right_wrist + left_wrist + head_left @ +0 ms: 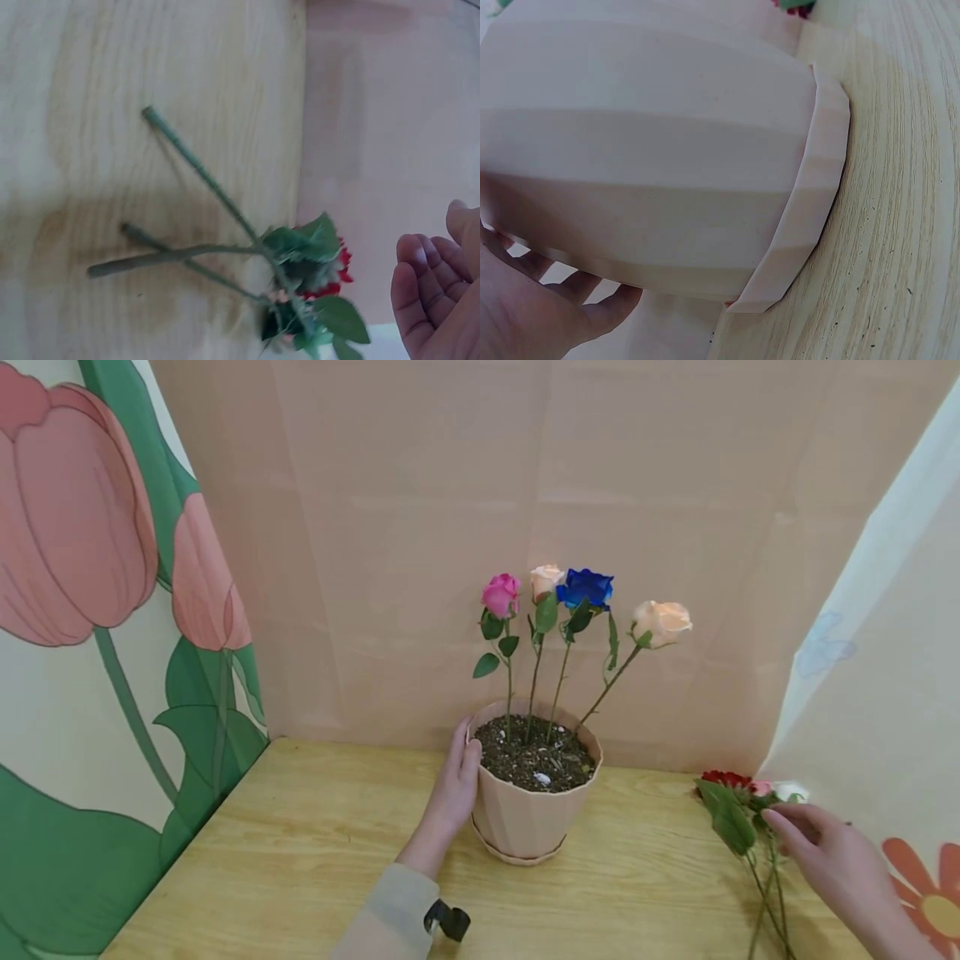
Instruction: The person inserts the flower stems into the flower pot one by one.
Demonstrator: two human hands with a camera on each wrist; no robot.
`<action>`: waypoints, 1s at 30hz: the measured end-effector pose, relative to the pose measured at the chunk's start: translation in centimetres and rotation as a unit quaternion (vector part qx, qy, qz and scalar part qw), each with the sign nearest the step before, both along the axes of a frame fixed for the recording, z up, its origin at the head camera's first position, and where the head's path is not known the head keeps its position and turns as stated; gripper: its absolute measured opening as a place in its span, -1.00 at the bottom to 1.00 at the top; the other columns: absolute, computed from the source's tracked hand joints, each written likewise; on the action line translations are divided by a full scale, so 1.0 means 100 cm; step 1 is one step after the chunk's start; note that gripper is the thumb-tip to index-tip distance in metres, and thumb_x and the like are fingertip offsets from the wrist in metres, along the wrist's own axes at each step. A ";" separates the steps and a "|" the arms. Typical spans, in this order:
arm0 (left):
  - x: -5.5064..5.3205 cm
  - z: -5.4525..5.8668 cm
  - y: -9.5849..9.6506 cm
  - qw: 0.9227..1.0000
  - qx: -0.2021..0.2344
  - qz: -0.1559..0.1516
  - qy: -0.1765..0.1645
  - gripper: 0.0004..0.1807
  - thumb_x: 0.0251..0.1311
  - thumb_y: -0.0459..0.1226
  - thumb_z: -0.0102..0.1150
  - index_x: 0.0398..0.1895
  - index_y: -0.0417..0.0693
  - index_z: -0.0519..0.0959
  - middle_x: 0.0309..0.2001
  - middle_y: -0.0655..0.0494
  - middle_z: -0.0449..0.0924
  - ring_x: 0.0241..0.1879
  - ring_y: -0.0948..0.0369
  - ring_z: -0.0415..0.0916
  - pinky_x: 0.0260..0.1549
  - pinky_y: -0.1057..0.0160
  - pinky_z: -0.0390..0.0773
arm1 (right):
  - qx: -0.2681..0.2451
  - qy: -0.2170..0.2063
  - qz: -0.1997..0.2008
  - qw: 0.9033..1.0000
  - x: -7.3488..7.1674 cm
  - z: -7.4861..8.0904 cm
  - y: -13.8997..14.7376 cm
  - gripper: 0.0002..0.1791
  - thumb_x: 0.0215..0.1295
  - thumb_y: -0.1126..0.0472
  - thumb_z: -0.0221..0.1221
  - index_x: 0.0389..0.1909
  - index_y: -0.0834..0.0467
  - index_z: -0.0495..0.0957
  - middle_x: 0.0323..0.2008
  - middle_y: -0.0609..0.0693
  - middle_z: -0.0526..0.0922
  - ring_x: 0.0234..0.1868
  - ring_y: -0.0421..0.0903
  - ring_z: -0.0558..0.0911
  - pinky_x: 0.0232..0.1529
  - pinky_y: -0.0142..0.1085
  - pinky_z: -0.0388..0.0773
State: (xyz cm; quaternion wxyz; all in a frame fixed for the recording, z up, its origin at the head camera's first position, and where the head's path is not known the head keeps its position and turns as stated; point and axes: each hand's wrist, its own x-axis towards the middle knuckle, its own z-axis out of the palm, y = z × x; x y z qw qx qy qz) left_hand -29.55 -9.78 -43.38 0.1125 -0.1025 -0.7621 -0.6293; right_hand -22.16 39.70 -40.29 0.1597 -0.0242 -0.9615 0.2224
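My left hand [452,781] holds the left side of a pale pink flowerpot [525,818], with its fingers along the wall near the rim. In the left wrist view, the fingers [577,289] lie against the faceted flowerpot [667,135]. Four roses stand in its dark soil [517,768]: a pink rose [501,595], a cream rose [546,582], a blue rose [587,589] and another cream rose [663,623] leaning right. My right hand [832,852] is over several loose flowers. In the right wrist view, its loosely bent fingers [424,281] appear apart from them, holding nothing.
The loose bunch has a red flower [726,779], a white flower [791,791], green leaves [731,818] and crossed stems [199,169] on the wooden table [337,843]. Behind the table hangs a plain pinkish backdrop [405,527]. A tulip-printed panel [82,518] borders the left side.
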 end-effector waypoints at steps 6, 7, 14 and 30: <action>0.000 0.001 0.000 1.000 -0.003 0.004 0.002 -0.33 0.81 0.08 -0.30 0.84 0.21 0.02 0.75 -0.06 0.10 0.65 -0.18 0.17 0.62 -0.28 0.13 | -0.005 -0.041 -0.015 0.999 0.001 -0.013 0.013 -0.31 0.77 -0.17 0.06 0.29 0.47 0.56 -0.18 0.27 0.80 -0.40 -0.07 0.70 -0.45 -0.14 0.58; 0.000 0.001 0.000 1.000 -0.003 0.004 0.003 -0.33 0.81 0.08 -0.30 0.84 0.21 0.02 0.75 -0.06 0.11 0.65 -0.18 0.17 0.62 -0.28 0.13 | -0.008 -0.058 -0.020 0.998 0.001 -0.015 0.016 -0.27 0.77 -0.20 0.03 0.29 0.48 0.55 -0.21 0.24 0.79 -0.38 -0.05 0.71 -0.45 -0.11 0.59; 0.000 0.000 0.001 1.000 -0.004 0.002 0.015 -0.34 0.82 0.06 -0.31 0.83 0.17 0.03 0.75 -0.09 0.10 0.67 -0.20 0.13 0.62 -0.31 0.11 | -0.022 -0.157 -0.050 0.986 -0.001 -0.037 0.031 -0.01 0.69 -0.43 -0.06 0.32 0.54 0.49 -0.27 0.11 0.77 -0.32 0.05 0.72 -0.38 -0.03 0.65; -0.001 0.001 0.000 1.000 -0.001 -0.004 0.019 -0.33 0.82 0.05 -0.31 0.84 0.14 0.02 0.75 -0.10 0.11 0.66 -0.20 0.14 0.61 -0.31 0.11 | -0.023 -0.190 -0.031 0.981 -0.005 -0.073 0.047 -0.20 0.62 -0.37 0.16 0.06 0.40 0.71 -0.25 0.06 0.76 -0.27 0.03 0.66 -0.32 -0.02 0.64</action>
